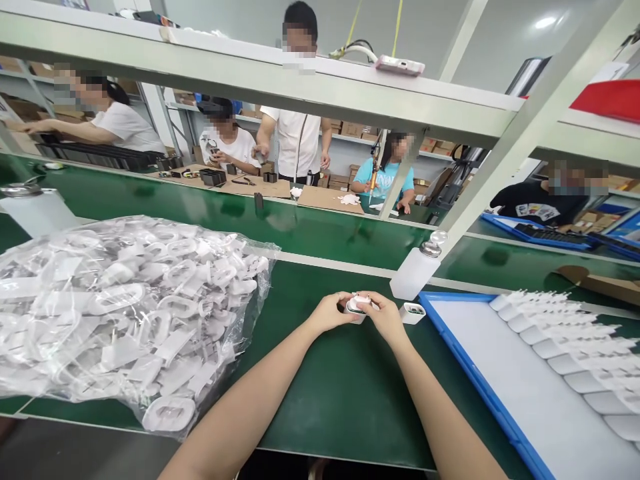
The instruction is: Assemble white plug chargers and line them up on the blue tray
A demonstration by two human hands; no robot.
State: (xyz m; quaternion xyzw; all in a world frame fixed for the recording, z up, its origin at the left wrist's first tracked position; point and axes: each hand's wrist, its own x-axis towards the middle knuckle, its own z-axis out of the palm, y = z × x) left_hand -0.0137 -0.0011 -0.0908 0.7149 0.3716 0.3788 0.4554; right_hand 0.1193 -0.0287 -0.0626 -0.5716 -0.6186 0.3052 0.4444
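Observation:
My left hand [327, 313] and my right hand [383, 317] meet above the green bench mat [340, 407], both gripping a small white plastic charger housing [359, 305]. My fingers hide much of it. Just right of my right hand, a small white block with dark openings [413, 313] stands on the mat. To my left lies a large clear plastic bag [125, 313] stuffed with white plastic parts. To my right, a blue-rimmed tray [451, 353] holds rows of white plug-shaped pieces [565, 340].
A white dispenser bottle with a metal pump top [415, 267] stands behind my hands, and another [35, 207] stands at far left. Pale metal shelf rails [260, 87] cross above the bench. Several co-workers sit or stand beyond, at benches with dark trays and cardboard boxes.

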